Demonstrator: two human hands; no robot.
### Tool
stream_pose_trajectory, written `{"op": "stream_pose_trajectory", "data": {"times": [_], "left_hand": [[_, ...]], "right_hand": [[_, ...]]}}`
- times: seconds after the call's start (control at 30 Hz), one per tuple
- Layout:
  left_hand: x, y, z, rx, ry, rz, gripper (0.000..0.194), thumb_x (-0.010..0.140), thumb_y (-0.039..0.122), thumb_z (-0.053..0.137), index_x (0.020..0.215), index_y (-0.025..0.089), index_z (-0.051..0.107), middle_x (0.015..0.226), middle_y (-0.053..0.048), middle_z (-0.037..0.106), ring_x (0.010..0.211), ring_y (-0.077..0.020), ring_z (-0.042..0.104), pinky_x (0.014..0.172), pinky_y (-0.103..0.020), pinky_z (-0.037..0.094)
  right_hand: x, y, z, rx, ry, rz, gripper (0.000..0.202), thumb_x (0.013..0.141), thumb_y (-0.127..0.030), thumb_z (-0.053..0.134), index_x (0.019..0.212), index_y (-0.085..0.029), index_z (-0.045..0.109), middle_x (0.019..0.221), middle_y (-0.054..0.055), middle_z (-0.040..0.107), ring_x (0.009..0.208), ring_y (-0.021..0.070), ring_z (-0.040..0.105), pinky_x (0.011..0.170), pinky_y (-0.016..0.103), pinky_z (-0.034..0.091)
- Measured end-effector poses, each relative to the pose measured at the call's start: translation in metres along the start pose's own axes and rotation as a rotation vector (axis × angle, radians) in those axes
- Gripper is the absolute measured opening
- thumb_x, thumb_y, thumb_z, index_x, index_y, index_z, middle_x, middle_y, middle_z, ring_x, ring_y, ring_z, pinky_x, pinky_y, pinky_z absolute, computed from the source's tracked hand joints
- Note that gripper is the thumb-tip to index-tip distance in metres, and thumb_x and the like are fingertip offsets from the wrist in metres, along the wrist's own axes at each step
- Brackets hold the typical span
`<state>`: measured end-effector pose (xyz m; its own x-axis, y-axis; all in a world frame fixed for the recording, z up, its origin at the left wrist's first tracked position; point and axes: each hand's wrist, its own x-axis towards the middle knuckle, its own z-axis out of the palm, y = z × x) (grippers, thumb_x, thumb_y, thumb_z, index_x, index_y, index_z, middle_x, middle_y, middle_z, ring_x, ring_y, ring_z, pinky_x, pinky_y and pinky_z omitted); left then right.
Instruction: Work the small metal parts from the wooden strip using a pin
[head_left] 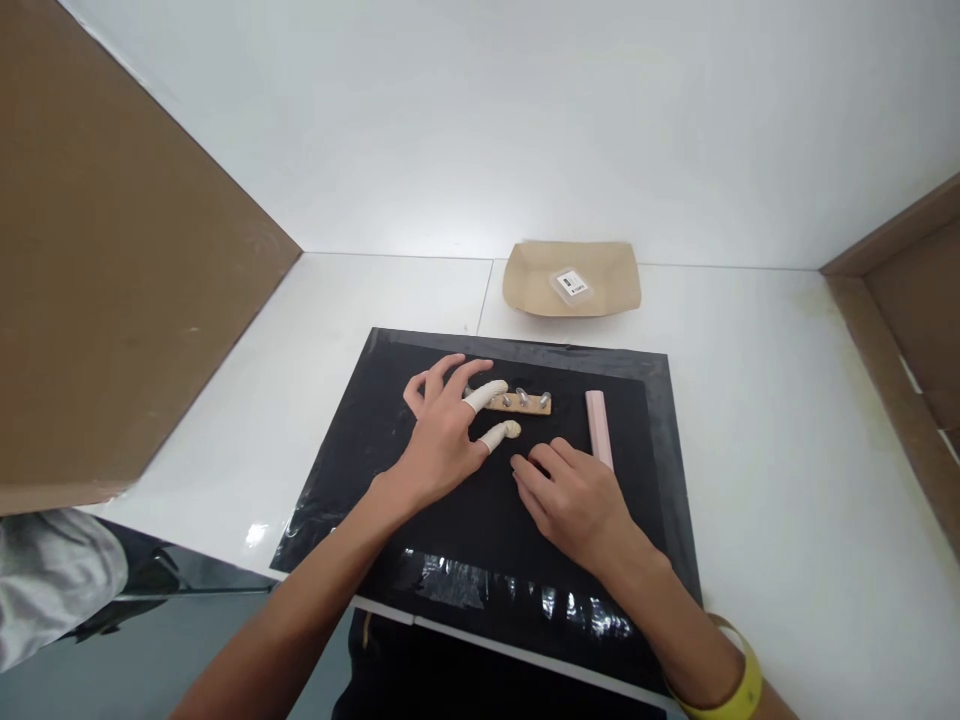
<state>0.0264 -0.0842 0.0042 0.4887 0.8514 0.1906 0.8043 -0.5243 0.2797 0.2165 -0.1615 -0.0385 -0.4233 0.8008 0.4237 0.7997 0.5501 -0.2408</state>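
Note:
My left hand (448, 425) reaches over a narrow wooden strip (534, 404) that carries several small shiny metal pieces. White finger cots cover its thumb and index finger. The fingers are spread, and the index fingertip lies over the left part of the strip, hiding that end; whether it touches is hard to tell. Below and right of the strip, my right hand (576, 503) rests low over the black mat (450, 520), its fingers curled together. Anything between those fingertips is too small or hidden. A pale pink bar (598, 428) lies just beyond the right hand.
A brown paper tray (622, 285) stands behind the mat, with a small clear labelled packet (572, 286) inside. Brown panels (135, 260) border the white table (780, 420) at left and right, and a white wall rises behind. Grey cloth (56, 580) shows at lower left.

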Motion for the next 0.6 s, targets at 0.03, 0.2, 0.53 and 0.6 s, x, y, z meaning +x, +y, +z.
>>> {"op": "stream_pose_trajectory", "data": {"times": [0.03, 0.2, 0.53, 0.6], "left_hand": [[0.003, 0.001, 0.001, 0.005, -0.001, 0.009, 0.036, 0.093, 0.037, 0.074, 0.127, 0.028, 0.066, 0.155, -0.01, 0.055, 0.149, -0.0377, 0.037, 0.112, -0.061, 0.024], [0.018, 0.003, 0.009, 0.044, -0.021, 0.063, 0.03, 0.089, 0.036, 0.077, 0.117, 0.027, 0.071, 0.15, -0.009, 0.06, 0.146, -0.0393, 0.041, 0.113, -0.065, 0.021], [0.029, 0.003, 0.018, 0.011, -0.064, 0.026, 0.019, 0.086, 0.024, 0.075, 0.105, 0.026, 0.076, 0.14, -0.007, 0.067, 0.143, -0.0387, 0.045, 0.115, -0.068, 0.017], [0.03, 0.005, 0.019, -0.013, -0.079, -0.003, 0.015, 0.086, 0.022, 0.074, 0.1, 0.026, 0.076, 0.138, -0.006, 0.069, 0.142, -0.0382, 0.046, 0.115, -0.068, 0.017]], "right_hand": [[0.0, 0.0, 0.001, 0.005, 0.001, 0.002, 0.013, 0.097, -0.011, 0.058, 0.099, -0.016, 0.07, 0.081, 0.004, 0.061, 0.077, 0.0206, 0.049, 0.063, 0.036, 0.034], [-0.002, 0.002, 0.007, 0.039, 0.014, 0.024, 0.015, 0.098, -0.011, 0.056, 0.103, -0.015, 0.07, 0.083, 0.004, 0.062, 0.077, 0.0203, 0.05, 0.065, 0.036, 0.036], [-0.002, 0.003, 0.008, 0.101, 0.047, 0.044, 0.013, 0.1, -0.011, 0.056, 0.098, -0.015, 0.068, 0.082, 0.004, 0.062, 0.076, 0.0198, 0.051, 0.065, 0.035, 0.037], [-0.002, 0.003, 0.008, 0.109, 0.055, 0.046, 0.013, 0.1, -0.011, 0.056, 0.098, -0.015, 0.068, 0.081, 0.004, 0.062, 0.076, 0.0197, 0.051, 0.064, 0.035, 0.036]]}}
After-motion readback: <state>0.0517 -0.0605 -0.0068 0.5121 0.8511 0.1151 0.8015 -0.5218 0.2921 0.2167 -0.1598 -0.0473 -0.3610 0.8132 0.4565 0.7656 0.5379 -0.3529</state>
